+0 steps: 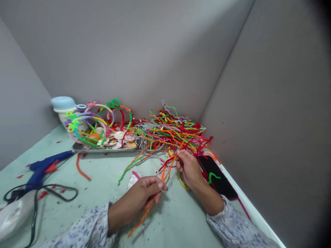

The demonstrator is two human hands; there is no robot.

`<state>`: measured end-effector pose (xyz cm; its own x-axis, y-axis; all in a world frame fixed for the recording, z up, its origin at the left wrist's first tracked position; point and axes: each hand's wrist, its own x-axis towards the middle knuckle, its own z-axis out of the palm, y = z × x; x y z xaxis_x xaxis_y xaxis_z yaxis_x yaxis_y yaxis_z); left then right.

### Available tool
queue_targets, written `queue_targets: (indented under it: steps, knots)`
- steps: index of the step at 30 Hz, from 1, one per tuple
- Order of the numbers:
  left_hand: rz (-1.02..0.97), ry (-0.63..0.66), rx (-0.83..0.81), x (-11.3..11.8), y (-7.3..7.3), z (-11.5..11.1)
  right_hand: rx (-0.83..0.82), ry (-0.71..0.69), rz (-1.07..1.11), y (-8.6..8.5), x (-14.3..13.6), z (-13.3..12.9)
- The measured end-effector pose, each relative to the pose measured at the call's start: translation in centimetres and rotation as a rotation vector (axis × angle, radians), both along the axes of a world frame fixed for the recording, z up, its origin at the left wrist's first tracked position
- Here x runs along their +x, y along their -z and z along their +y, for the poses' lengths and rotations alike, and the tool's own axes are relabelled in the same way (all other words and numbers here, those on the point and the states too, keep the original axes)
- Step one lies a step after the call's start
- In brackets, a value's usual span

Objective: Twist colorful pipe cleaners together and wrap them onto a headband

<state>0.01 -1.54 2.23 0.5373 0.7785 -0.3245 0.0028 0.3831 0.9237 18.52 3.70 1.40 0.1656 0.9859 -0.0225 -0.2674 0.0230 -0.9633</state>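
Observation:
Orange pipe cleaners [142, 220] run between my two hands, their lower end trailing down toward the front of the table. My left hand [146, 189] is closed on them, thumb pressed against the fingers. Farther up, my right hand [188, 168] pinches the orange strands at its fingertips, near the front of a tangled heap of coloured pipe cleaners [173, 132]. A loose green and orange pipe cleaner [124, 175] sticks out of the heap to the left. A yellow ring [183, 182] lies partly hidden beneath my right hand.
A metal tray [103, 151] holds shells and pipe-cleaner headbands [89, 119]. Behind it leans a white bottle with a blue lid [63, 103]. At left lie a blue glue gun [42, 168], its cord, and a white bag [17, 215]. A black phone [219, 177] lies at right.

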Motion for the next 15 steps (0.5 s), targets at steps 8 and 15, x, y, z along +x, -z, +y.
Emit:
queue_targets:
  steps: [8, 15]
  knots:
    - [0.099, 0.004, 0.026, 0.0, -0.4, 0.0, 0.016, 0.022, 0.074, 0.0, 0.2, 0.1]
    - [0.046, 0.019, -0.002, -0.3, 0.3, 0.3, 0.027, 0.074, 0.14, -0.2, 1.2, 0.8]
